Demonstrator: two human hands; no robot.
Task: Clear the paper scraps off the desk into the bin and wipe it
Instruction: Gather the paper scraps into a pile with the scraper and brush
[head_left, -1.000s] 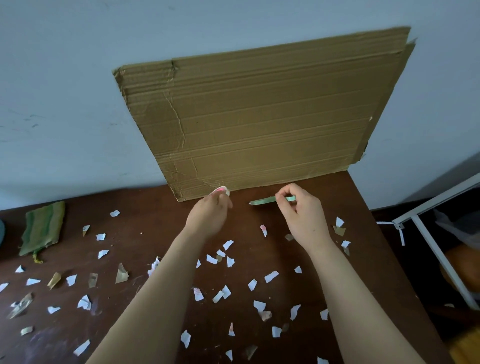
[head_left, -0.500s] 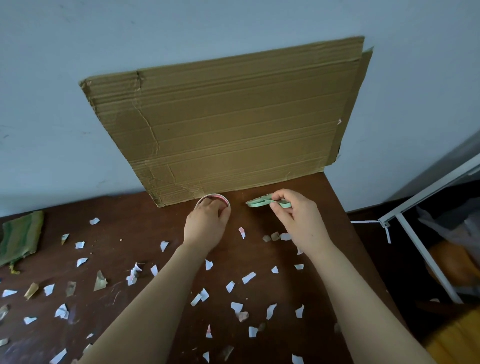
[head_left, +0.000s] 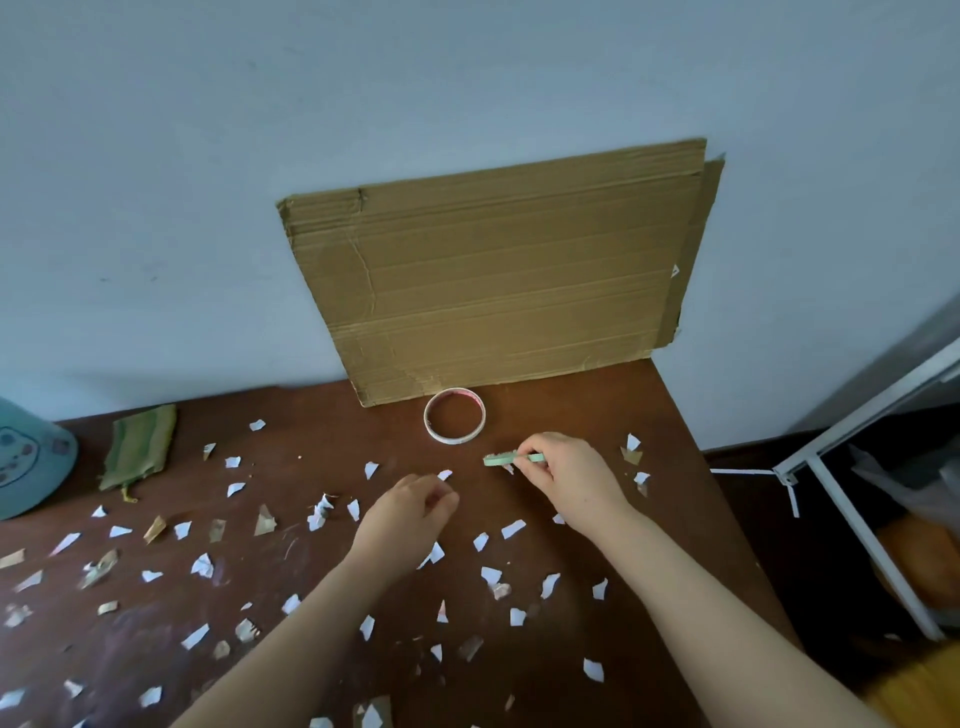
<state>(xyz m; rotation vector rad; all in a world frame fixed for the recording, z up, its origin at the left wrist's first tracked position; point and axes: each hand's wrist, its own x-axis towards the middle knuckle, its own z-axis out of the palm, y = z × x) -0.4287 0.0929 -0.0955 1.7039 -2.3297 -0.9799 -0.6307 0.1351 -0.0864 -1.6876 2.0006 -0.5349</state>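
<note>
Released, one tape ring (head_left: 457, 441) lies flat; left hand (head_left: 410, 512) slack (empty), right hand (head_left: 569, 478) pinches one green strip (head_left: 500, 459).

Pinched in the right grip (head_left: 563, 480): green piece (head_left: 497, 459), near end covered by fingers (head_left: 531, 451), too small to name. Left grip (head_left: 410, 512) seen from the back, fingertips curled under; cannot tell whether holding anything. Far left of the left grip, blue tub (head_left: 26, 462) cut by the picture's edge. Right of the right grip, white frame (head_left: 878, 551) cut off too, blurred orange shapes (head_left: 914, 561) behind it. Nearer than both grips, paper scraps (head_left: 373, 717) sliced by the bottom edge.
</note>
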